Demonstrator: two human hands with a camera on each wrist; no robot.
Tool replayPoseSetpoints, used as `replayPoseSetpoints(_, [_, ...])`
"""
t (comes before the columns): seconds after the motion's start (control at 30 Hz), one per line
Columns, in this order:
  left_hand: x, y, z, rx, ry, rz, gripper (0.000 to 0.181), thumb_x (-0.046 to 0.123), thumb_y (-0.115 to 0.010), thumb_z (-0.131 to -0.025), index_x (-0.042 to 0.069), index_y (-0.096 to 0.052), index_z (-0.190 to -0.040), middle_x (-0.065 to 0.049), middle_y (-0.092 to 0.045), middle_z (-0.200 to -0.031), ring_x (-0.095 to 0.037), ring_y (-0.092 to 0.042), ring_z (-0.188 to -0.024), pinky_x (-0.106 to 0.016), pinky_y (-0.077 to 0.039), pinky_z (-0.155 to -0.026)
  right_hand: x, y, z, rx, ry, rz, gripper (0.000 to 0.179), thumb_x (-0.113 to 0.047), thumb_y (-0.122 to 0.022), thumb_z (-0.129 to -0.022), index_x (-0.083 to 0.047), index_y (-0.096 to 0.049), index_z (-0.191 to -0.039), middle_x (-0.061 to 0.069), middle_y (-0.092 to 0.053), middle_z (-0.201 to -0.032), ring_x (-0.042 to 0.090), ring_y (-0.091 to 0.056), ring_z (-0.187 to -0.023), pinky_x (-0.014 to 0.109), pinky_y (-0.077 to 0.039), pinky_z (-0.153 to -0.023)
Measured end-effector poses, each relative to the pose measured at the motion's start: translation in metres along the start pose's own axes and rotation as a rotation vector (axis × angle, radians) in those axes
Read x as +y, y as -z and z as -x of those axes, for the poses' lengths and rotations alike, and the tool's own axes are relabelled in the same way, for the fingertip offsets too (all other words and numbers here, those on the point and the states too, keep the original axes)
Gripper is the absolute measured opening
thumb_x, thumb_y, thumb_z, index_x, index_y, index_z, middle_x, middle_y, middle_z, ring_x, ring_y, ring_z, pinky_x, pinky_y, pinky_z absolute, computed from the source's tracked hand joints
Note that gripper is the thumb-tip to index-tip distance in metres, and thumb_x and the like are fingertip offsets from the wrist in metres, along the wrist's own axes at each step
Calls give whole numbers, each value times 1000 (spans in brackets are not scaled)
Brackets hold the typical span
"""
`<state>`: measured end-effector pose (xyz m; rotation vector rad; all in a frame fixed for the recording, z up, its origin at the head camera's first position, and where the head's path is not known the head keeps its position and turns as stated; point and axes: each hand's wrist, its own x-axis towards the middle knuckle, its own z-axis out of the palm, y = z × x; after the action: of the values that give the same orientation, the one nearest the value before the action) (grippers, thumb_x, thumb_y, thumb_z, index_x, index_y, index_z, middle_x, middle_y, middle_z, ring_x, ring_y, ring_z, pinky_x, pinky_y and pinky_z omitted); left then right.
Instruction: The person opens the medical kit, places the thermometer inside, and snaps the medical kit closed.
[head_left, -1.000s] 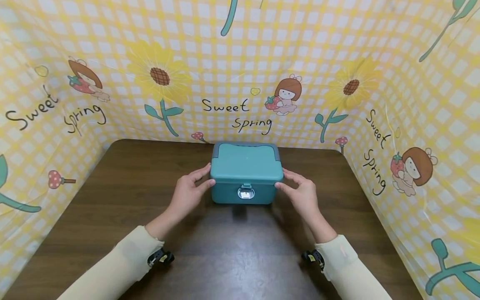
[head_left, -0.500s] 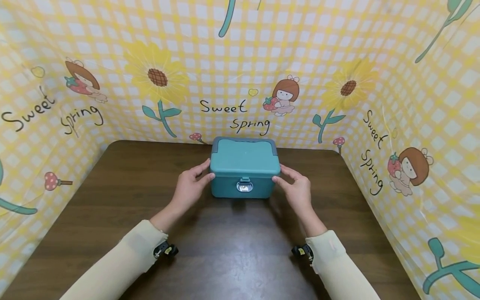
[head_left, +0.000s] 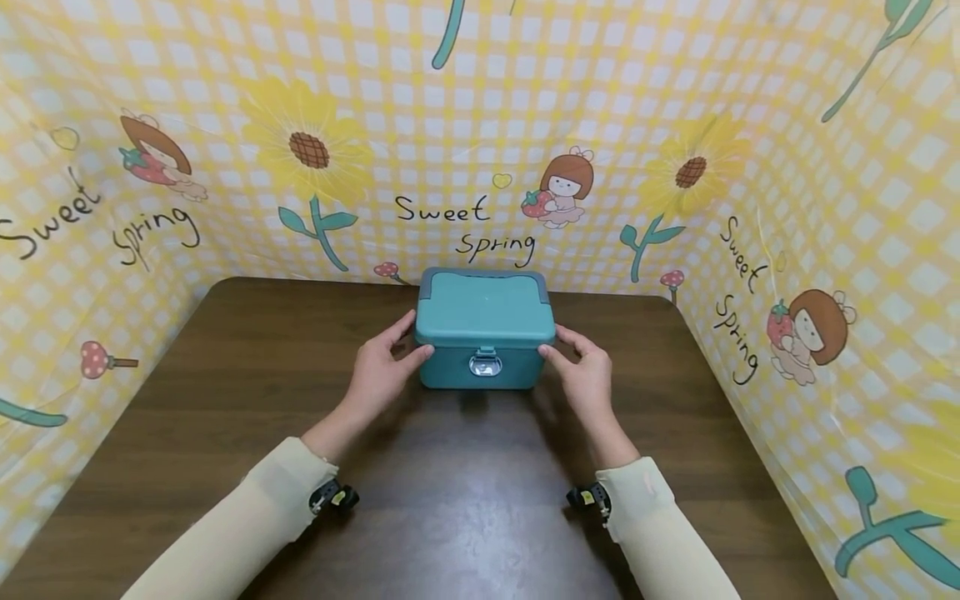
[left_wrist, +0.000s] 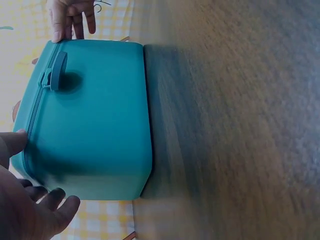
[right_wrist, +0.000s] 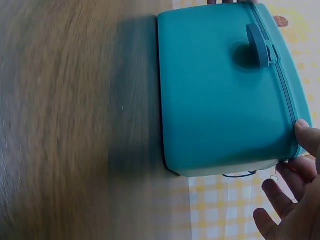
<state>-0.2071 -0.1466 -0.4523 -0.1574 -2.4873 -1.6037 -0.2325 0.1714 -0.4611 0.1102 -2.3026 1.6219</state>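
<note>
A teal lidded storage box (head_left: 483,310) stands near the back edge of the table, its lid down and its front latch (head_left: 486,364) facing me. My left hand (head_left: 377,372) holds the box's left end, thumb on the front corner at the lid seam and fingers along the side. At the opposite end my right hand (head_left: 587,377) does the same. In the left wrist view the latch flap (left_wrist: 59,71) sticks out from the front face. The right wrist view has the right thumb (right_wrist: 306,136) at the lid's edge, with the lower fingers spread off the side.
The brown wood-grain table (head_left: 472,500) spreads in front of the box. A yellow checked cloth (head_left: 480,100) with printed flowers and figures hangs behind the table and on both sides. Dark wrist cameras (head_left: 345,497) sit below the light sleeves.
Both hands have pushed the box a little farther back, towards the cloth. Their hold on its two ends stays the same. The head view has shifted slightly.
</note>
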Motion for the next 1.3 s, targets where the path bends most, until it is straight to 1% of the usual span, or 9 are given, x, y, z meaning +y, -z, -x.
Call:
replayPoseSetpoints(0.17, [-7, -3, -5, -23, 48, -18, 86, 42, -78, -91, 14, -35, -160, -13, -48, -156, -34, -58, -133, -51, -53, -103, 1, -5, 5, 40, -34, -18, 43, -30, -84, -88, -9, -74, -125, 9, -73, -124, 26, -63, -124, 54, -46, -109])
replayPoseSetpoints(0.3, [-16, -8, -11, -55, 56, 7, 93, 45, -81, -87, 13, -35, -161, -14, -50, -155, -33, -59, -132, -50, -54, -101, 1, -10, 9, 81, -44, -45, 41, -29, -82, -90, -8, -74, -124, 10, -73, -122, 26, -63, -121, 56, -45, -109])
replayPoseSetpoints(0.43, [-20, -12, -15, -53, 54, 0, 91, 48, -81, -86, 17, -37, -160, -12, -52, -153, -32, -61, -130, -50, -55, -100, -1, -15, 10, 118, -59, -83, 41, -28, -82, -90, -7, -73, -124, 12, -72, -122, 32, -63, -121, 56, -46, -109])
replayPoseSetpoints(0.6, [-19, -13, -13, -21, 61, 0, 87, 44, -81, -87, 15, -41, -158, -15, -55, -150, -33, -63, -126, -50, -56, -99, 1, -23, 14, 165, -64, -139, 41, -29, -81, -90, -7, -72, -124, 12, -72, -120, 39, -62, -121, 58, -46, -108])
replayPoseSetpoints(0.77, [-19, -14, -10, -13, 57, -2, 84, 42, -81, -88, 13, -43, -157, -15, -55, -150, -32, -64, -125, -48, -56, -100, 1, -32, 22, 248, -90, -171, 41, -30, -81, -91, -9, -71, -124, 10, -70, -120, 32, -63, -117, 54, -48, -106])
replayPoseSetpoints(0.97, [-22, -16, -8, -7, 58, -27, 84, 48, -79, -87, 14, -44, -156, -13, -53, -152, -30, -63, -127, -47, -55, -101, -4, -48, 34, 326, -150, -232, 44, -30, -77, -94, -8, -65, -129, 9, -64, -126, 27, -59, -118, 49, -49, -104])
replayPoseSetpoints(1.13, [-22, -15, -7, -13, 57, -37, 84, 50, -78, -88, 14, -44, -156, -11, -52, -153, -30, -61, -130, -48, -54, -102, -12, -69, 49, 431, -150, -203, 48, -36, -75, -95, -11, -59, -132, 5, -55, -132, 21, -52, -127, 46, -42, -112])
replayPoseSetpoints(1.23, [-21, -14, -8, -18, 54, -37, 83, 50, -77, -88, 15, -44, -156, -11, -52, -153, -29, -60, -131, -48, -54, -102, -17, -83, 57, 484, -140, -216, 50, -39, -74, -95, -12, -56, -133, 4, -51, -135, 19, -47, -131, 46, -36, -118])
replayPoseSetpoints(1.3, [-21, -15, -10, -21, 53, -33, 82, 49, -77, -89, 15, -44, -156, -11, -52, -153, -29, -61, -130, -47, -54, -102, -20, -91, 61, 515, -131, -238, 50, -39, -75, -95, -12, -56, -132, 4, -51, -134, 19, -47, -132, 46, -35, -120])
